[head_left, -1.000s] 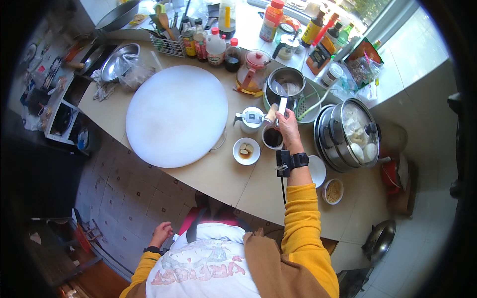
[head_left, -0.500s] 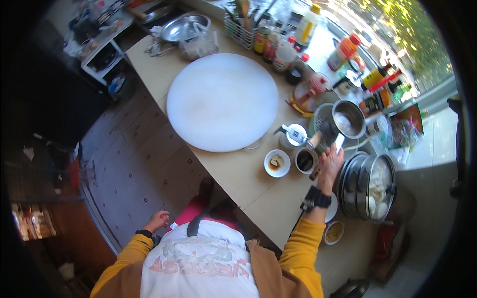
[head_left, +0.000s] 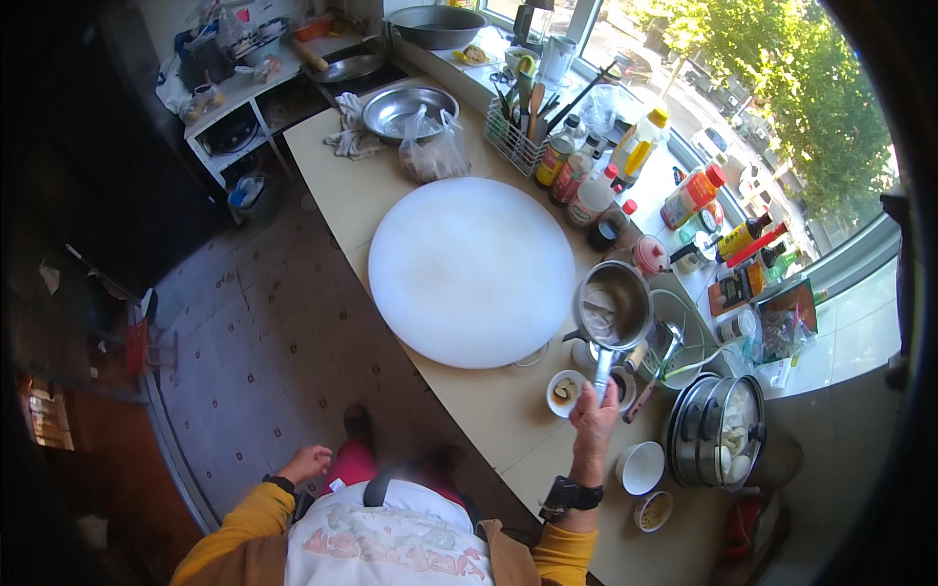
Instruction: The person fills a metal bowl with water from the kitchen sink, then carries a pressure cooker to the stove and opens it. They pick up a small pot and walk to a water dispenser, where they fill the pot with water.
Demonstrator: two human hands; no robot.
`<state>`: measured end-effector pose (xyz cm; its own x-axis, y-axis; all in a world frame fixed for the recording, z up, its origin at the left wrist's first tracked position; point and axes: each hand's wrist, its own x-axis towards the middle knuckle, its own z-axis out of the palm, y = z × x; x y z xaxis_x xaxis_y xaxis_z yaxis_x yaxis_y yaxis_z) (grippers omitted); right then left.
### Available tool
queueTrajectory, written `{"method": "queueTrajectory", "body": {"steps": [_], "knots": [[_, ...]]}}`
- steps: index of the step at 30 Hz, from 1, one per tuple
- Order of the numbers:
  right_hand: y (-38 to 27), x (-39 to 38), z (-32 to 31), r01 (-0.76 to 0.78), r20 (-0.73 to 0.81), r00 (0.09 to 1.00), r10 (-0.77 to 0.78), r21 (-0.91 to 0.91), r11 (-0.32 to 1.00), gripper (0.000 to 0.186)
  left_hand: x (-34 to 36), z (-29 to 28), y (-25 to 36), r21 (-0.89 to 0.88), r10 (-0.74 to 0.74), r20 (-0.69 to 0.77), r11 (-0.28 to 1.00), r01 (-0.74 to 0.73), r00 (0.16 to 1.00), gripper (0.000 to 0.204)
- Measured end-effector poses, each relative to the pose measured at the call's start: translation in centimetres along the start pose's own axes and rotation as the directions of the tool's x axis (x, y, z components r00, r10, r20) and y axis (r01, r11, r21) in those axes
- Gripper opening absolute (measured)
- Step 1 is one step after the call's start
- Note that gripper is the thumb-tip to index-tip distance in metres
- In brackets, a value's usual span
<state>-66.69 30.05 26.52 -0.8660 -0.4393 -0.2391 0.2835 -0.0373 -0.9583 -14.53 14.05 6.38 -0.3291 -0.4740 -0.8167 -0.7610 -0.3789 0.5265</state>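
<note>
My right hand is closed round the handle of a small metal saucepan. The saucepan is held tilted above the right edge of the big white round cutting board, and something pale shows in its bottom. Below it stand a small white bowl with garlic cloves and dark liquid and, partly covered by my hand, a cup of dark liquid. My left hand hangs beside my hip over the floor, its fingers loosely apart and nothing in them.
At the right are a steamer pot with a glass lid, a green colander holding utensils and a white bowl. Sauce bottles and a utensil basket line the window side. A metal basin sits beyond the board.
My right hand has lifted the saucepan from the colander and brought it left toward the board. The head view has shifted, showing more of the window. My left hand stays low by my hip.
</note>
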Motion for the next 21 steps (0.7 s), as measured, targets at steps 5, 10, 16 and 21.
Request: {"method": "queueTrajectory", "body": {"steps": [5, 10, 16, 21], "knots": [[4.8, -1.1, 8.3, -0.129, 0.095, 0.988, 0.122, 0.076, 0.989, 0.014, 0.9, -7.9, -6.1, -0.097, -0.09, -0.013, 0.991, 0.088, 0.996, 0.032], [8.7, 0.0, 16.3, -0.14, -0.015, 0.99, 0.141, 0.027, 0.99, 0.012, 3.0, -18.3, -11.2, -0.197, -0.121, -0.097, 0.975, 0.1, 0.988, 0.027], [10.7, 3.4, 21.3, -0.101, -0.094, 0.989, 0.11, 0.095, 0.99, 0.015, 7.6, -28.7, -6.5, -0.332, -0.12, -0.209, 0.942, 0.045, 0.971, 0.023], [11.6, 6.6, 23.7, -0.07, -0.171, 0.981, 0.088, 0.111, 0.991, 0.017, 12.2, -32.4, 5.7, -0.372, 0.139, -0.244, 0.9, -0.225, 0.96, 0.028]]}}
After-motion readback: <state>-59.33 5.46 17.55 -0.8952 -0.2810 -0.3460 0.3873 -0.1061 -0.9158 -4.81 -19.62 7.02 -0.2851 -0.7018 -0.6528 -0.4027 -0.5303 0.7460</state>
